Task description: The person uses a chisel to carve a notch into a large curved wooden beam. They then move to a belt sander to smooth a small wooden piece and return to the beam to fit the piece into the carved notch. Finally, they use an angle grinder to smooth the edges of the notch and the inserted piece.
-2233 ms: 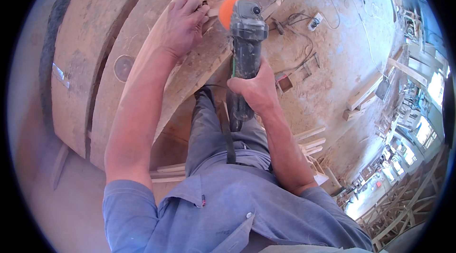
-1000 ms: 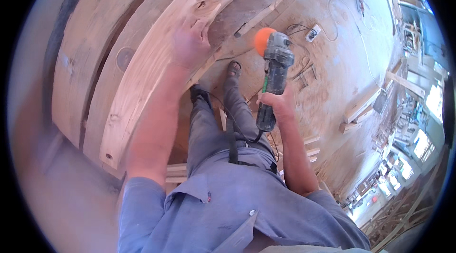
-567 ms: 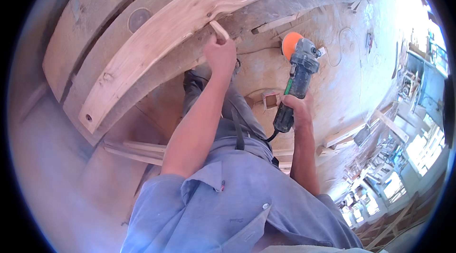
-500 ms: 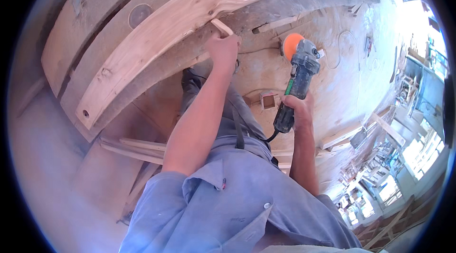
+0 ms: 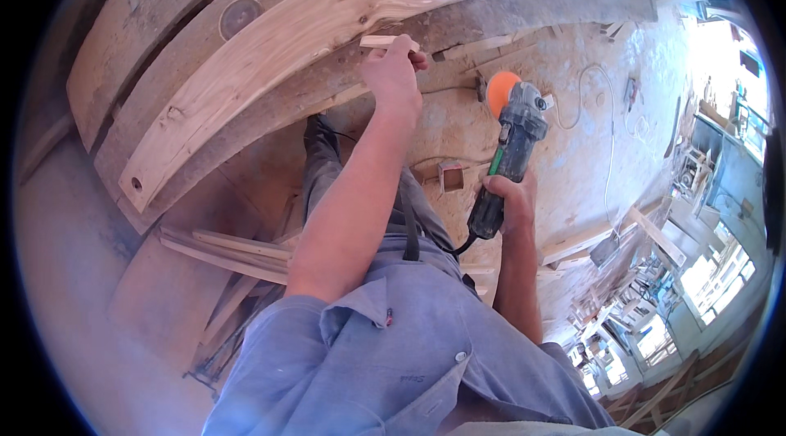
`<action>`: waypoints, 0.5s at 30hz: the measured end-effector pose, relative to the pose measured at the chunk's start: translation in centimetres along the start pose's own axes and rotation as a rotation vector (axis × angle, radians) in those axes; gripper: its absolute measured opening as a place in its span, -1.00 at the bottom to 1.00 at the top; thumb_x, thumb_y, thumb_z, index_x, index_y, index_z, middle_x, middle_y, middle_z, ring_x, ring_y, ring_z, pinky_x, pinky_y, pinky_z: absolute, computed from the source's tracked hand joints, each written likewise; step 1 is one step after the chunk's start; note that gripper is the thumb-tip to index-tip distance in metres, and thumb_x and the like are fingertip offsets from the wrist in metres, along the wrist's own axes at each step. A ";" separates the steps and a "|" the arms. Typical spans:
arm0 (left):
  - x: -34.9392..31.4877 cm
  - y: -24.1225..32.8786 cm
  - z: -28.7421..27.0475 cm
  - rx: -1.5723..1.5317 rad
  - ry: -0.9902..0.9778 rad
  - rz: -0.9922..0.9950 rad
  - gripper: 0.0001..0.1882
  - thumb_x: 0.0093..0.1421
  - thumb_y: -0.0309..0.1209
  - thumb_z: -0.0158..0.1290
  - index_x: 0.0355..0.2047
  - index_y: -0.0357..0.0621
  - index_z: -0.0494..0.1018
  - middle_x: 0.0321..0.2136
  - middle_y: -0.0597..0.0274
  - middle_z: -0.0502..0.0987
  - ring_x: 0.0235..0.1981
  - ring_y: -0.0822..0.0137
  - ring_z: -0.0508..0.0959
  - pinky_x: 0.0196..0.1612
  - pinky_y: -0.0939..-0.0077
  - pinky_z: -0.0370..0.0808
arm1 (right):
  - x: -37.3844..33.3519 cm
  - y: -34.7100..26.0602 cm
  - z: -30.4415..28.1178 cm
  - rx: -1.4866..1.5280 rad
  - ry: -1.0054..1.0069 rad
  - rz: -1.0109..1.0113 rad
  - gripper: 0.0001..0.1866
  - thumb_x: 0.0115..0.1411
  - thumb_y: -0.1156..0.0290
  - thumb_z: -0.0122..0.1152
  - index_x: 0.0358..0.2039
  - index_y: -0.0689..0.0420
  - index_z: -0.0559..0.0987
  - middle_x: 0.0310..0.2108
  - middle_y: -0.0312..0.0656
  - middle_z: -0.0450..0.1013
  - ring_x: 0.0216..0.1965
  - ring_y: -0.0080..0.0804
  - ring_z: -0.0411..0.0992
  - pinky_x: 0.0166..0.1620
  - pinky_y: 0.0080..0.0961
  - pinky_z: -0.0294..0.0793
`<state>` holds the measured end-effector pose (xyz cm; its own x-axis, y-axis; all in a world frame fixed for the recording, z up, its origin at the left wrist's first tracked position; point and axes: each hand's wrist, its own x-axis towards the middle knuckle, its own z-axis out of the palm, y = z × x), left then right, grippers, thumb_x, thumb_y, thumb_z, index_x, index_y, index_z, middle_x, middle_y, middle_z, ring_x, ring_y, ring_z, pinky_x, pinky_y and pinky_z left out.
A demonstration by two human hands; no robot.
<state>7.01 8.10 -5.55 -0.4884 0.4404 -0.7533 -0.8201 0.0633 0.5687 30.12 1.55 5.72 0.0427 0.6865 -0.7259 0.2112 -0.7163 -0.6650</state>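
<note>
Both hands are showing on my head view, each closed around something. Left hand [image 5: 393, 80] is pinching a short pale wood strip [image 5: 377, 41] between thumb and curled fingers; the strip is poking out leftward, just below the lower edge of a long curved plank [image 5: 286, 43]. I can't tell from here whether strip and plank are touching. Right hand [image 5: 514, 198] is wrapping firmly around the dark body of a power sander [image 5: 516, 137], thumb lying across it, and its orange disc [image 5: 503, 94] is pointing up and away from the wearer, well apart from the plank. A black cord [image 5: 465, 246] is trailing from the tool's rear end toward the waist. Under the plank I'm seeing a wider, greyer curved board [image 5: 467, 22]. Further out, a small open box [image 5: 451, 177] is sitting on the dusty floor [image 5: 581, 182], and loose wooden battens [image 5: 237, 254] are lying left of the wearer's legs.
</note>
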 end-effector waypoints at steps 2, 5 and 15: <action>0.0 -0.1 0.5 -0.026 0.020 0.018 -0.84 0.29 -0.43 0.21 -0.30 -0.30 0.51 -0.44 0.13 0.56 -0.49 0.27 0.60 -0.39 0.35 0.62 | 0.0 0.0 0.0 -0.007 0.016 0.019 -0.67 -0.08 0.47 0.27 -0.26 0.34 0.51 -0.47 -0.05 0.53 -0.52 -0.27 0.57 -0.39 -0.33 0.64; 0.8 0.3 1.5 -0.129 0.063 0.020 -0.80 0.33 -0.42 0.21 -0.32 -0.32 0.49 -0.46 0.13 0.56 -0.52 0.26 0.60 -0.42 0.35 0.65 | 0.1 0.2 -0.2 -0.027 0.023 0.044 -0.66 -0.08 0.47 0.27 -0.26 0.34 0.50 -0.49 -0.03 0.53 -0.54 -0.25 0.57 -0.41 -0.32 0.64; 1.5 2.2 0.9 -0.192 0.149 -0.033 -0.66 0.37 -0.28 0.23 -0.34 -0.36 0.45 -0.50 0.10 0.55 -0.58 0.20 0.62 -0.57 0.32 0.66 | 0.5 -0.1 -0.2 -0.060 0.044 0.057 -0.63 -0.07 0.48 0.29 -0.22 0.33 0.47 -0.51 0.00 0.55 -0.57 -0.24 0.56 -0.42 -0.29 0.66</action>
<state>4.74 9.69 -5.12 -0.4878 0.3026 -0.8189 -0.8708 -0.1019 0.4810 30.35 2.00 5.41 0.0989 0.6508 -0.7528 0.2649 -0.7465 -0.6105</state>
